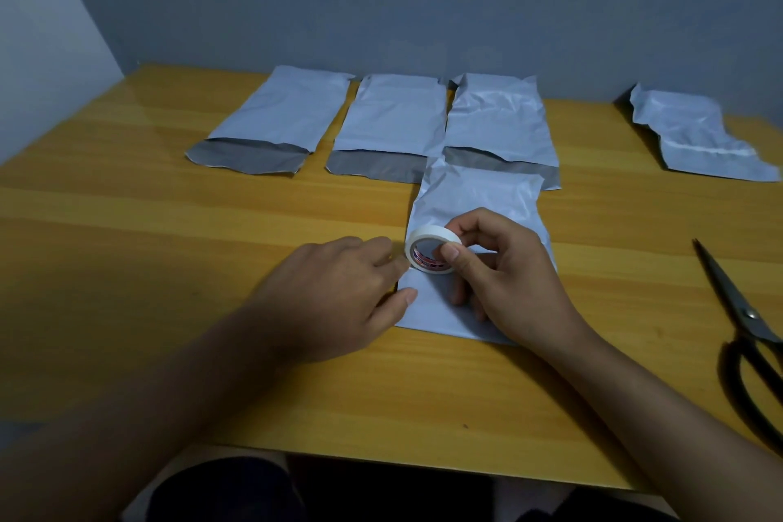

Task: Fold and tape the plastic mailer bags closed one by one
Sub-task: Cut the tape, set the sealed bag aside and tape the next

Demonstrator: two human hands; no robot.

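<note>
On the yellow wooden surface [169, 233], seen from the head camera, a grey plastic mailer bag [478, 199] is laid flat in front of the person, its near end under both hands. A roll of pale tape [432, 250] is held upright on edge above the bag, pinched by the thumb and curled fingers of the right hand [508, 280]. The left hand [339, 292] is laid beside the roll, its fingertips at the roll's left rim; whether a tape end is pinched there cannot be told, as the fingertips are partly hidden. Three more bags [390, 119] are lined up behind, just beside one another, with their dark flaps open and turned toward the person; the rightmost of them is overlapped by the bag in hand. A crumpled bag [690, 131] is set well apart at the far right. Scissors [737, 309] are left at the right edge, apart from the hands.

The bag is judged thin, light, limp and slippery: it is likely to slide on the smooth surface and wrinkle when pushed, so it is best pinned flat with a palm and creased by the edge of the flap. The tape is judged light and easily torn; its free end is best taken at the rim while the roll is steadied through its core.
</note>
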